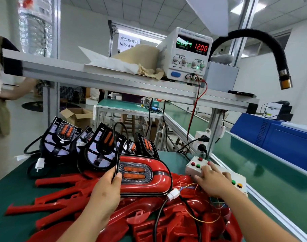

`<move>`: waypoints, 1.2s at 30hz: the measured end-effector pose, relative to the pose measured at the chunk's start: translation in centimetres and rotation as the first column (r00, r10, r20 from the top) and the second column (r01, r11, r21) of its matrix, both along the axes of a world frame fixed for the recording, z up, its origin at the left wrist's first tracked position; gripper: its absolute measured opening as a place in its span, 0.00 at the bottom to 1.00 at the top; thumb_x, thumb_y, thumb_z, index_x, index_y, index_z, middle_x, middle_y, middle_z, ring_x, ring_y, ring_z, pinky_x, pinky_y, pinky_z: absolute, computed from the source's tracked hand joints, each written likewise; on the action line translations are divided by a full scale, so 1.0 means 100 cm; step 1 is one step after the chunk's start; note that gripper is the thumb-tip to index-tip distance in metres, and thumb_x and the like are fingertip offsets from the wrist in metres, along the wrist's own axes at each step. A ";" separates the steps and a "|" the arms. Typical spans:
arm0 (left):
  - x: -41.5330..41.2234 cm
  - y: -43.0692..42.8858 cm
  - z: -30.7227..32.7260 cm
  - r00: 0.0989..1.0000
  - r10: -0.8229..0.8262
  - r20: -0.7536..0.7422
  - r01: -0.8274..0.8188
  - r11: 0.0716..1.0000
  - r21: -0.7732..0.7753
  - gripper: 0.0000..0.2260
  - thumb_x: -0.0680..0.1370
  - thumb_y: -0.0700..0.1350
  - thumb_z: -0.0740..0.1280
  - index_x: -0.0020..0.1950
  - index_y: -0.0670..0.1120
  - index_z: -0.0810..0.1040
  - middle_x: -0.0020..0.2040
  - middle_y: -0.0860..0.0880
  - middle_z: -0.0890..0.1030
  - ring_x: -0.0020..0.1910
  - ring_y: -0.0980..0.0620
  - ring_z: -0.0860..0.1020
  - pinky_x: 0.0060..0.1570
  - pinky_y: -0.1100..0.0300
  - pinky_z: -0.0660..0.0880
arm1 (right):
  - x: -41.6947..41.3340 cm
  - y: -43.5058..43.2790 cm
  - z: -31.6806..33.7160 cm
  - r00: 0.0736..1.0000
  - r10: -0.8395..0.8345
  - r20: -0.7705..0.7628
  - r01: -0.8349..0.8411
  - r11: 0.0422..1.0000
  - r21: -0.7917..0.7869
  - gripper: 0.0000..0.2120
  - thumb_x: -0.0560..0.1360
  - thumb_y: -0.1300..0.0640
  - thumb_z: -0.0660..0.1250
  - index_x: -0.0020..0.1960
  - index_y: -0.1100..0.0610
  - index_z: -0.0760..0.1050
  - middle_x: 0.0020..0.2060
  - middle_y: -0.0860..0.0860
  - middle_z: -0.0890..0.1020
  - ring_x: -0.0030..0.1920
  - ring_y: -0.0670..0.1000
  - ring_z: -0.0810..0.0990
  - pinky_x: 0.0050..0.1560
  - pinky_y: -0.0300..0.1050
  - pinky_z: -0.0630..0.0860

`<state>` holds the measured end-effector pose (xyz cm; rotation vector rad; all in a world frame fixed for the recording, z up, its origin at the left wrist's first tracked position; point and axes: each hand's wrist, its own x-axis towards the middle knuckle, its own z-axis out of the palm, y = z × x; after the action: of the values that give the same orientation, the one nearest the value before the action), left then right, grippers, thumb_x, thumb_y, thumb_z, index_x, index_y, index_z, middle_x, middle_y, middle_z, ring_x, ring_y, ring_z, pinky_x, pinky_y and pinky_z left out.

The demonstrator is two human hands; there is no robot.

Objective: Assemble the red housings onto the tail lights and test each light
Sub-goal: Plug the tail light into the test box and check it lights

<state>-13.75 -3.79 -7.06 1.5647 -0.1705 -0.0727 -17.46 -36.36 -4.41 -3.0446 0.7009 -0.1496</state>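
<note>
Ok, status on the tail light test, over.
Left hand grips assembled tail light. Right hand on button box. Loose red housings piled beneath.

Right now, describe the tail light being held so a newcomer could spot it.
Find the green bench under the shelf with the power supply. On its pile of loose red housings, the left hand grips one tail light. It alone wears a red housing; the tail lights standing behind are bare black.

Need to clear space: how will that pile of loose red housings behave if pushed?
Red housings look thin, rigid plastic, so probably light. Glossy and loosely stacked, they'd likely slide apart. Wires lying across them may snag.
</note>
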 end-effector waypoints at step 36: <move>-0.005 0.000 0.007 1.000 0.023 0.009 -0.023 1.000 0.019 0.12 0.85 0.46 0.55 0.61 0.55 0.76 0.55 0.49 0.82 0.55 0.49 0.81 0.56 0.47 0.78 | -0.001 0.014 0.027 0.959 -0.015 0.281 -0.003 0.998 0.063 0.14 0.81 0.49 0.51 0.55 0.53 0.73 0.51 0.51 0.78 0.65 0.53 0.72 0.63 0.52 0.61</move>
<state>-14.21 -3.81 -6.34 1.5858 -0.1589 -0.0496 -17.55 -35.00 -1.70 -2.8759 0.6776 -0.5386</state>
